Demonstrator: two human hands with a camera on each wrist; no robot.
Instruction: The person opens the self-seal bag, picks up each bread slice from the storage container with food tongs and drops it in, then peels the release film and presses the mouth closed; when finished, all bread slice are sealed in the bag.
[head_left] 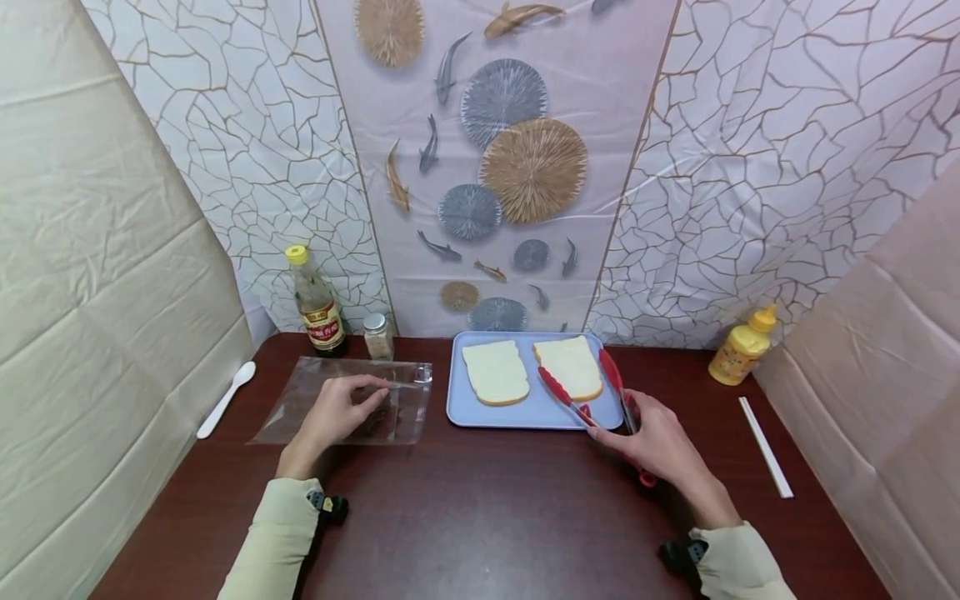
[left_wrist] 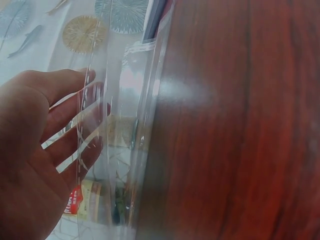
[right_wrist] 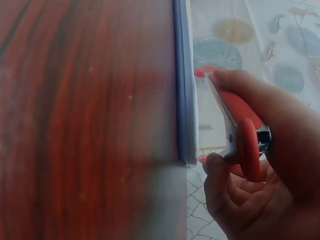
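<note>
1. Wood-grain table: blue tray set at rear.
2. Clear plastic bag: located left of tray, edge pinched in left hand, lower fingers spread.
3. Red-tipped tongs: gripped in right hand, fingers curled, arms spread.
4. Bread slices: set side by side on tray, right one straddled.

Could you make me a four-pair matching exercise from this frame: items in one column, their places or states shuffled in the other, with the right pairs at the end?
Items
1. Tongs
2. Clear plastic bag
3. Tray
4. Spoon

Places and states
A. Light blue, beneath two bread slices
B. White, lying to the person's left of the other items listed
C. Gripped in the right hand
D. Touched by the left hand

Right pairs: 1-C, 2-D, 3-A, 4-B
</note>
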